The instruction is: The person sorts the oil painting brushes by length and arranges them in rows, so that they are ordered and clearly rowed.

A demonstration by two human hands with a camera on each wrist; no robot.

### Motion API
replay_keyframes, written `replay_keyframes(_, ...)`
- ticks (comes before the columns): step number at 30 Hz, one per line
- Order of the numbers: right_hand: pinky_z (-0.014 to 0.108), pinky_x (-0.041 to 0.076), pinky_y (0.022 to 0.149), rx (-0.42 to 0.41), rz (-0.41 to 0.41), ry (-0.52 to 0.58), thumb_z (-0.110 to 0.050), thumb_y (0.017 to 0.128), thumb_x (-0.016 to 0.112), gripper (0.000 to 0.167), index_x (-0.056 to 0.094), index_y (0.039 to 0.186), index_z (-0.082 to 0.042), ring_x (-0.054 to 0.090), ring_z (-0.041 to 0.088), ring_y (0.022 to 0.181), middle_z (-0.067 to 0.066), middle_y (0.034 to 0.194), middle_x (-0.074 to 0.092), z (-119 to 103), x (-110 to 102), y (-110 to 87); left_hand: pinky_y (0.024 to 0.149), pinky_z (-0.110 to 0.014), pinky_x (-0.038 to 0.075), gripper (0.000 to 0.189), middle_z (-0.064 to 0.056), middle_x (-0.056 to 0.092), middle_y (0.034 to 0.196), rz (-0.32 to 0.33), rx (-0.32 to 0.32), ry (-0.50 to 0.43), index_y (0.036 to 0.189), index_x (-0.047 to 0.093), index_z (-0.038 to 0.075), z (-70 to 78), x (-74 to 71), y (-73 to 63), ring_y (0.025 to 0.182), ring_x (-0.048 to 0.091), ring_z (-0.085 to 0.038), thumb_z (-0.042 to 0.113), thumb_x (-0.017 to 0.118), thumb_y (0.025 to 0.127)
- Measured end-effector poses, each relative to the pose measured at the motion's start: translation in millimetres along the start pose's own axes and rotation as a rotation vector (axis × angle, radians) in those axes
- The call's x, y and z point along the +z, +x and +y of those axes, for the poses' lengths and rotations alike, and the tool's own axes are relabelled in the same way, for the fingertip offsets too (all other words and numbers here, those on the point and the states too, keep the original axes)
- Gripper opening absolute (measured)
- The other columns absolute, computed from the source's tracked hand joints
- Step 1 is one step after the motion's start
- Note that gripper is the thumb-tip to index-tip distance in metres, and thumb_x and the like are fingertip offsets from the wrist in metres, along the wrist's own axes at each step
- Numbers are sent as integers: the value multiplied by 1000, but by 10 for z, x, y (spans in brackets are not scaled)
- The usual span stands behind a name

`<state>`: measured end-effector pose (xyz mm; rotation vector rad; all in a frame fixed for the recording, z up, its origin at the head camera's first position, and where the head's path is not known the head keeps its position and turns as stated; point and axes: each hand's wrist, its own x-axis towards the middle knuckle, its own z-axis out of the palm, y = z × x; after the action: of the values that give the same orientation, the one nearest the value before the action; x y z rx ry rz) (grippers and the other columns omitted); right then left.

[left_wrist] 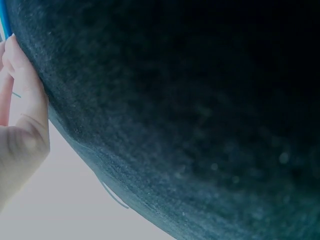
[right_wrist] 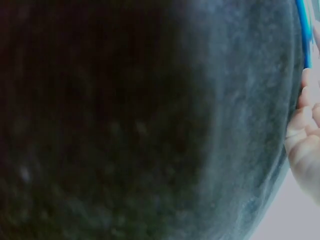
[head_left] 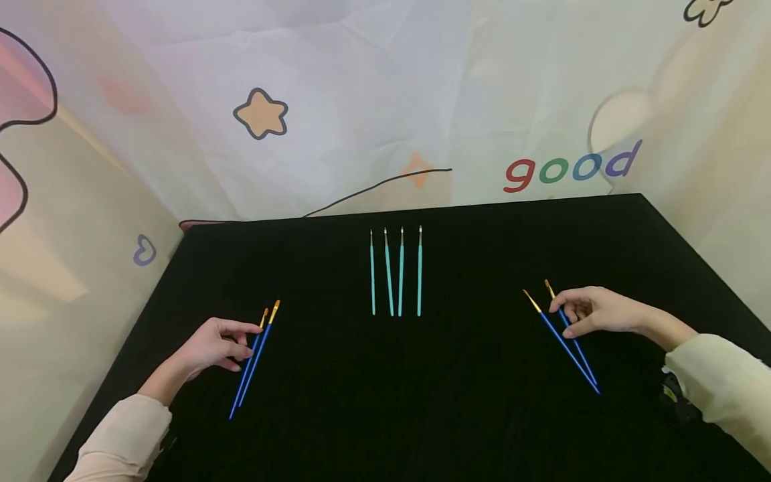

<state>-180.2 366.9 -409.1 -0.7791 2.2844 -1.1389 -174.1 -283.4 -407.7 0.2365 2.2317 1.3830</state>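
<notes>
My left hand [head_left: 213, 345] is at the left, its thumb and index finger pinching a blue paintbrush [head_left: 241, 387] with a gold ferrule and orange bristles. Close alongside lies a second blue paintbrush [head_left: 258, 353], bristles pointing away from me. Over on the right, my right hand [head_left: 596, 311] pinches another blue paintbrush [head_left: 582, 355] between thumb and index finger. A matching blue brush [head_left: 561, 341] lies just left of it, and the two handles converge at their near ends. Both wrist views catch only part of each hand and a strip of blue handle at the edge.
Several teal paintbrushes [head_left: 401, 281] with pale tips lie in a row at the far middle of the black tabletop [head_left: 385, 395]. A printed cloth [head_left: 373, 87] hangs behind and beside the table. A dark object [head_left: 677, 398] sits beneath the right sleeve.
</notes>
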Motion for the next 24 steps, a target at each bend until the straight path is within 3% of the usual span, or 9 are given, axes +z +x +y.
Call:
replay_keyframes(5,25,44,53,5,-30,-2,-5,81,64,24,52,101,1,48,11,58,-2,73,52,10,-18,54,62,-36,56,46,-8,52,80,-2,-7,-4,124,46,-13,-25,-29,-38,74,60,-20,2,60,84)
replay_keyframes(10,25,43,52,-33,3,-17,-4,81,64,20,53,98,-1,47,11,57,0,72,52,15,-2,45,63,-36,55,46,-9,52,81,-3,-3,-8,125,46,-12,-33,-41,-45,75,60,-20,3,60,84)
replay_keyframes(15,26,43,52,-31,95,-44,-5,81,65,18,54,96,-3,48,12,57,1,71,52,-5,33,-4,63,-37,55,46,-9,52,82,-2,6,-6,124,46,-12,-32,-29,-14,76,60,-20,3,60,83)
replay_keyframes(24,25,41,52,130,294,-152,-17,80,70,16,57,88,-10,48,12,57,-2,68,52,-38,112,-15,62,-36,56,45,-9,51,80,-8,5,-5,124,47,-12,-30,-22,15,75,60,-20,1,60,83)
